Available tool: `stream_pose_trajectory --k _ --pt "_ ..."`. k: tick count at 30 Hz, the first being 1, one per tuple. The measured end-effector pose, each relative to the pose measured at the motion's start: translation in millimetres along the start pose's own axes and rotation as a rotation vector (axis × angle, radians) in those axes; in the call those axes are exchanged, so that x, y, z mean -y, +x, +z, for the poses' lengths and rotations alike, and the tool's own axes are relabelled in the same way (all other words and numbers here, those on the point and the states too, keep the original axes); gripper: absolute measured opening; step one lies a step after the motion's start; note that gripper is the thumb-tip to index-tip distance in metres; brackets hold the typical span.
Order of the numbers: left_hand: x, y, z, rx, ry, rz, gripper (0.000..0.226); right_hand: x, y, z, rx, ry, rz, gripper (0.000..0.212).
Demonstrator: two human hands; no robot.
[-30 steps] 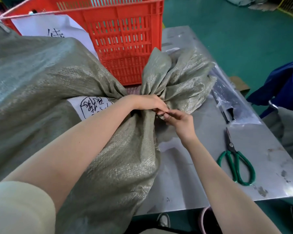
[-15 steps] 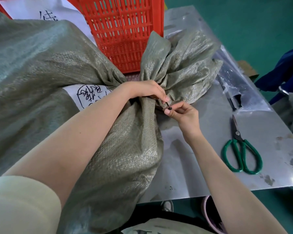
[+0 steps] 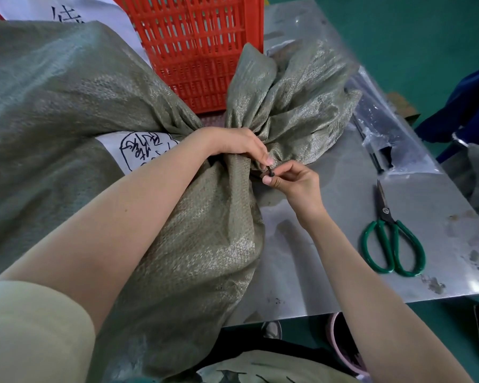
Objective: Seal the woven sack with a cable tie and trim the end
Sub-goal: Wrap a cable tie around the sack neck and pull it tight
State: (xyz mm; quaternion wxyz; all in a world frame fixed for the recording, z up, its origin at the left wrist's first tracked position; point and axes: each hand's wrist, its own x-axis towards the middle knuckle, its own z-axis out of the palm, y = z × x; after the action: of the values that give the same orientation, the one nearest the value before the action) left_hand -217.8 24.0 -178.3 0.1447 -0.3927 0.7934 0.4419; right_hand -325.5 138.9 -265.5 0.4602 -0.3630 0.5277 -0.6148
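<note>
Sack, grey-green and woven, lies across the left half of the metal table, with its gathered neck near the centre of the view and the loose mouth fanning out toward 1 o'clock. The left hand is closed around this neck and squeezes the cloth together. The right hand, just at 4 o'clock from it, pinches the small black head of the cable tie between thumb and forefinger; the band itself is mostly hidden in the folds.

To do this step well, I think the left hand should keep the neck tight and narrow while the right hand feeds the tail through the head and pulls straight (not sideways), until the band bites into the cloth. The scissors, with green handles, wait at 3 o'clock, well apart, for the trimming.

A white label on the sack carries handwritten black characters inside a drawn outline; I cannot read them. A white sheet at 11 o'clock, beside the red crate, shows part of one character only.
</note>
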Motion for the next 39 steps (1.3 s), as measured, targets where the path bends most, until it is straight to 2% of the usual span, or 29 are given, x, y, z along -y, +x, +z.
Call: stream_pose_trajectory --k 14,17,23,27,30,34,37,39 --pt "4 3 1 0.073 0.074 0.002 0.019 4 3 4 0.022 -0.016 0.077 0.032" --pt "5 6 4 0.107 0.028 0.057 0.013 6 5 2 0.004 -0.002 0.105 0.035" --pt "6 3 2 0.133 -0.035 0.101 0.021 11 8 6 -0.009 0.037 0.159 0.037" --pt "6 7 2 0.064 0.028 0.112 0.012 14 2 5 -0.015 0.009 0.192 0.029" --pt "7 9 2 0.060 0.049 0.093 0.013 20 -3 3 -0.018 0.010 0.293 0.008" --pt "8 10 2 0.089 0.054 0.086 0.021 19 -7 7 0.076 -0.103 0.308 0.025" --pt "6 6 -1 0.078 0.162 0.086 0.011 15 -11 7 0.081 -0.034 0.279 0.028" --pt "7 5 -4 0.072 0.260 0.083 0.021 12 -14 5 0.086 -0.024 0.284 0.029"
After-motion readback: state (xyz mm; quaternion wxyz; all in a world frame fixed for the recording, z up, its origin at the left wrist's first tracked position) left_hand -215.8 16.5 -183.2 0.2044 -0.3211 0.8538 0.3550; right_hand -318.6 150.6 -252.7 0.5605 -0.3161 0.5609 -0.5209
